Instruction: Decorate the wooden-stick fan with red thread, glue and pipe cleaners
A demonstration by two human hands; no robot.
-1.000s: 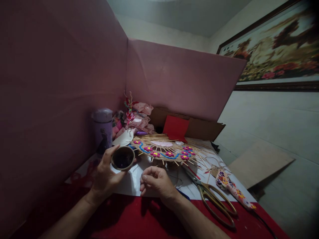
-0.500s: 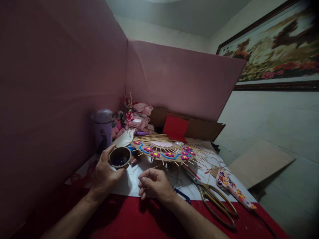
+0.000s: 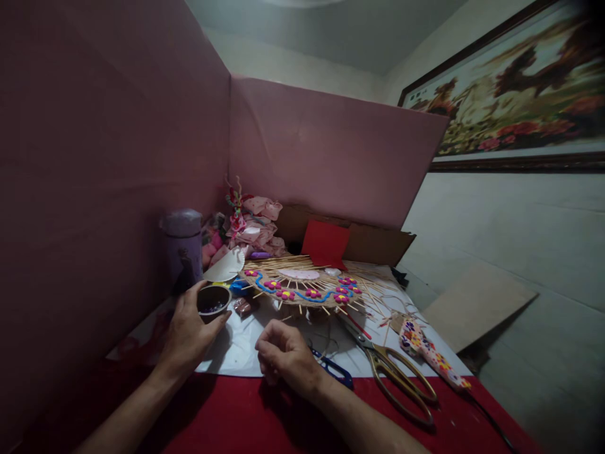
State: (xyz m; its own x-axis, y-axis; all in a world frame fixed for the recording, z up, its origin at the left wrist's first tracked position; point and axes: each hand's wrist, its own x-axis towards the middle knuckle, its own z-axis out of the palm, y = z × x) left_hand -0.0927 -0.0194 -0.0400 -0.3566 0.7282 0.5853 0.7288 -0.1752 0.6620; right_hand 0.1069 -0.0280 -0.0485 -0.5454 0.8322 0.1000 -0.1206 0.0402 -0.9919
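Observation:
My left hand [image 3: 184,334] is wrapped round the side of a small round cup [image 3: 215,304], which is tilted toward me and shows dark, shiny contents. Above the white sheet's front edge, my right hand [image 3: 286,354] has its fingers curled in with the thumb against them; anything inside is hidden. Beyond both hands lies a round cardboard piece [image 3: 297,294] decorated with pink and yellow flowers and a wavy blue line, thin sticks poking out round its rim. Between cup and cardboard sits a small brown packet [image 3: 243,308].
Large brass-handled scissors [image 3: 401,373] lie at right, with a blue-handled tool [image 3: 338,373] near my right wrist. Further right is a flower-patterned tool [image 3: 435,354] with a black cord. A purple tumbler [image 3: 182,252] stands at back left. Loose sticks [image 3: 283,262] and red card [image 3: 325,243] lie behind.
My left hand has lowered the cup and moved it left, away from my right hand. The brown packet and the blue-handled tool now show more fully. The view has turned slightly right.

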